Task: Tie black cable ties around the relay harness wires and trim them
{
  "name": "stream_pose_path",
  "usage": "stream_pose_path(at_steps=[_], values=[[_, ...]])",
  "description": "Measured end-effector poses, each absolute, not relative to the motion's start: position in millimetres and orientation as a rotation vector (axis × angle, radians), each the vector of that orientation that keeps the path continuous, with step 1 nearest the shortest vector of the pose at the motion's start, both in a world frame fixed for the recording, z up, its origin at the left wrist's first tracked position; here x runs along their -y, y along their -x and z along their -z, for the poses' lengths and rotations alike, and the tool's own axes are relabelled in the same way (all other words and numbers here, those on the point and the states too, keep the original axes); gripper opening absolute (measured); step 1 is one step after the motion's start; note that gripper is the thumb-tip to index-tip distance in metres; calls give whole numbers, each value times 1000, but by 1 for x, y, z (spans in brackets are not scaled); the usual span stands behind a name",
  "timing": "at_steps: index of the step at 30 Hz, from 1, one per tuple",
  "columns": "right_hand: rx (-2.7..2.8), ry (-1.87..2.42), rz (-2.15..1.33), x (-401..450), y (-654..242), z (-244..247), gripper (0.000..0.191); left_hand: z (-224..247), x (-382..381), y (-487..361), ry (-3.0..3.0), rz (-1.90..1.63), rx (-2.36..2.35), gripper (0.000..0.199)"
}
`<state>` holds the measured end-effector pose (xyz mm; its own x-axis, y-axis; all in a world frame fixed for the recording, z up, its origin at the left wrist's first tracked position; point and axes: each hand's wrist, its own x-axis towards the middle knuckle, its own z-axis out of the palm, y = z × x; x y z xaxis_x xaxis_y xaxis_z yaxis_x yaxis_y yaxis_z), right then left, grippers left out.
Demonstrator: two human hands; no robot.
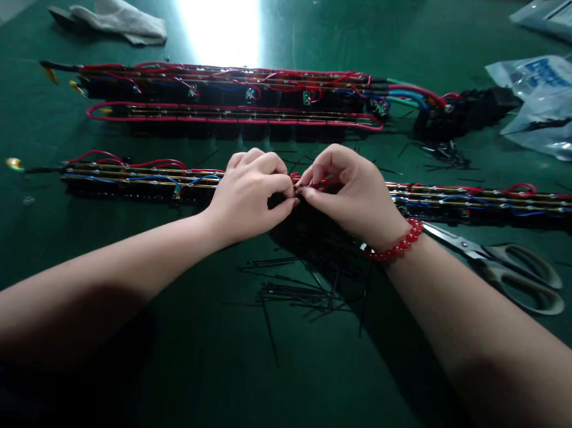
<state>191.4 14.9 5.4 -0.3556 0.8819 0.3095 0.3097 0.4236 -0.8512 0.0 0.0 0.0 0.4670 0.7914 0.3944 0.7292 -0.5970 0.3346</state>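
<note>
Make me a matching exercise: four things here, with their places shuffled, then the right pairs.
1. scissors
2. bead bracelet
3. pale cloth
4. nearer wired strip

A. at the fingertips of the left hand and right hand
B. far left of the table
C. on the table, right of both hands
D. around the right wrist

Pairs: 1-C, 2-D, 3-B, 4-A

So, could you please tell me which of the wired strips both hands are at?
The front strip, nearest the camera: the left hand and right hand are at it, while neither touches the strips behind.
</note>
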Motion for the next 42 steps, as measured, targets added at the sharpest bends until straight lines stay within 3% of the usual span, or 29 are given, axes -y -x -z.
stream_pose_path(at_steps=[12,42], values=[[1876,1032,-913,-13,-192,-6,29,-1,-1,-1,-2519,-801,-1361,15],[1914,1052,-858,-12,-191,-5,28,0,-2,-1,-2603,-747,-1351,17]])
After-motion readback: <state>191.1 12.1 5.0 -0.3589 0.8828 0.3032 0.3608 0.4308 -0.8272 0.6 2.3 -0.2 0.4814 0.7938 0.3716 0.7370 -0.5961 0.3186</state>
